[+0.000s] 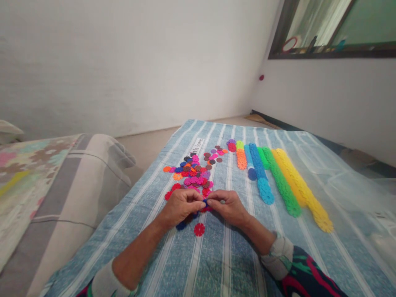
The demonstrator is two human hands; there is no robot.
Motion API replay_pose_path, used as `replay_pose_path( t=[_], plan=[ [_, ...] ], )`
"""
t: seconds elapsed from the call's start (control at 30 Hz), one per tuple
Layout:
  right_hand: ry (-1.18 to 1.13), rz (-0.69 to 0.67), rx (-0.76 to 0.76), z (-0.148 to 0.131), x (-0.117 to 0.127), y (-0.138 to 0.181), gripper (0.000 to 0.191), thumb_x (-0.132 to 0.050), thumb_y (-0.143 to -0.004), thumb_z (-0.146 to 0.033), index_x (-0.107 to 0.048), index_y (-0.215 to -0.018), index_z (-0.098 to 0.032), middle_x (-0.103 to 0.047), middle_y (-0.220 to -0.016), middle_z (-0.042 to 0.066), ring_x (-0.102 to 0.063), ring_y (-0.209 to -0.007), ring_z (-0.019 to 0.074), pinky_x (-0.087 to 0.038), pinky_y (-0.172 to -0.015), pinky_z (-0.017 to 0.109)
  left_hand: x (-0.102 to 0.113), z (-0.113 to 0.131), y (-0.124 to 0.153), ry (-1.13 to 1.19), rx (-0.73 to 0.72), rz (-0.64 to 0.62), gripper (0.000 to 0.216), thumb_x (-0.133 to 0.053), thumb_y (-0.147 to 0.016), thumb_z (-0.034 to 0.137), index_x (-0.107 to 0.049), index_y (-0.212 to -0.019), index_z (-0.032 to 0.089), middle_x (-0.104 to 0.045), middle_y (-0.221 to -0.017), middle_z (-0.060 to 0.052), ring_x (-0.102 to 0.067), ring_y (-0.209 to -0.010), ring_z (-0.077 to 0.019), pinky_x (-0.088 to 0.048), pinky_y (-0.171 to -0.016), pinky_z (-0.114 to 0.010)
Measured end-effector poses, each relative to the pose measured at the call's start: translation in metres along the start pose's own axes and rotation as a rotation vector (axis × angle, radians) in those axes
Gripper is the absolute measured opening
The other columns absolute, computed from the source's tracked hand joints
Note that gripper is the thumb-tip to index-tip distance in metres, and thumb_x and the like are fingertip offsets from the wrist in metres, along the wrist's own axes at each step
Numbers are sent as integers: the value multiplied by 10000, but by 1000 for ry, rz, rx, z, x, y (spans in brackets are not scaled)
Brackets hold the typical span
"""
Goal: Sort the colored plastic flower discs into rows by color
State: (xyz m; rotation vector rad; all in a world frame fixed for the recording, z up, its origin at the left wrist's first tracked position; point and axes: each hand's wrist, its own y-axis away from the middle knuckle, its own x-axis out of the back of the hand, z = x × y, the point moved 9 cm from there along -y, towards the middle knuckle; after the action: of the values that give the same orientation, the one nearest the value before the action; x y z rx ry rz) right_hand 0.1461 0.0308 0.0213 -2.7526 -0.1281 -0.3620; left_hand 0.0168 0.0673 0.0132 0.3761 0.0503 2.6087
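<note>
My left hand (182, 206) and my right hand (227, 206) meet fingertip to fingertip over a striped blue cloth (216, 255), both pinched on a small dark blue plastic disc (205, 202). Under my left hand lies another dark blue disc (181, 225), and a red disc (199, 229) lies just in front. Beyond my hands spreads a loose pile of pink, red, orange and brown discs (194, 171). To the right lie long stacked rows of discs: orange (241, 159), blue (261, 177), green (281, 183) and yellow (305, 192).
A folded grey and floral blanket (62, 185) rests at the left. White walls stand behind, with a dark-framed window (334, 29) at the upper right. A clear plastic sheet (349, 181) covers the cloth's right side.
</note>
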Motion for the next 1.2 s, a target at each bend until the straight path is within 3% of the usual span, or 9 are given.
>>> replay_pose_path(
  t=[0.13, 0.23, 0.37, 0.47, 0.7, 1.03, 1.2],
  plan=[
    [140, -22, 131, -15, 21, -10, 118, -605, -853, -238, -705, -802, -203, -700, -776, 15, -640, -738, 147, -485, -726, 274, -1, 6, 1, -12, -8, 3, 193, -726, -642, 316, -672, -680, 134, -614, -551, 9, -509, -470, -79, -369, -431, -188],
    [440, 71, 156, -14, 69, -19, 105, -609, -836, -194, -696, -777, -193, -699, -861, 54, -640, -849, 180, -474, -800, 308, 4, 2, 2, -10, 31, 46, 236, -700, -671, 370, -641, -677, 142, -569, -495, 25, -475, -378, -85, -337, -363, -201],
    [965, 183, -74, 12, 145, -20, 128, -623, -822, -207, -720, -742, -186, -691, -867, 77, -620, -853, 215, -451, -768, 323, 10, -2, 4, 23, 67, 76, 272, -670, -703, 417, -581, -671, 162, -500, -445, 54, -497, -324, -123, -328, -323, -217],
    [1138, 172, -179, 29, 174, -15, 153, -609, -824, -207, -749, -767, -184, -703, -892, 83, -620, -900, 229, -441, -776, 314, 15, 2, 5, -10, 65, 74, 264, -642, -721, 414, -564, -658, 170, -492, -433, 54, -510, -339, -128, -335, -339, -217],
    [1164, 98, -245, 47, 171, -12, 177, -605, -837, -242, -778, -815, -215, -722, -923, 66, -635, -925, 230, -445, -764, 296, 37, 19, 1, -391, -56, 137, 203, -608, -697, 343, -614, -603, 163, -578, -567, 19, -512, -518, -104, -384, -486, -215],
    [1227, 154, -197, 47, 171, -7, 201, -593, -830, -261, -773, -886, -191, -718, -1014, 104, -625, -990, 280, -463, -830, 361, 38, 11, 2, -640, -50, -75, 118, -566, -700, 257, -622, -644, 170, -592, -638, 14, -548, -621, -127, -405, -602, -236],
    [1146, 223, -150, 39, 166, -9, 206, -563, -846, -266, -751, -874, -188, -720, -952, 90, -624, -935, 245, -452, -829, 341, 27, 17, 7, -825, -87, -151, 92, -583, -673, 210, -664, -645, 179, -588, -732, 3, -557, -690, -135, -404, -644, -241]
  ],
)
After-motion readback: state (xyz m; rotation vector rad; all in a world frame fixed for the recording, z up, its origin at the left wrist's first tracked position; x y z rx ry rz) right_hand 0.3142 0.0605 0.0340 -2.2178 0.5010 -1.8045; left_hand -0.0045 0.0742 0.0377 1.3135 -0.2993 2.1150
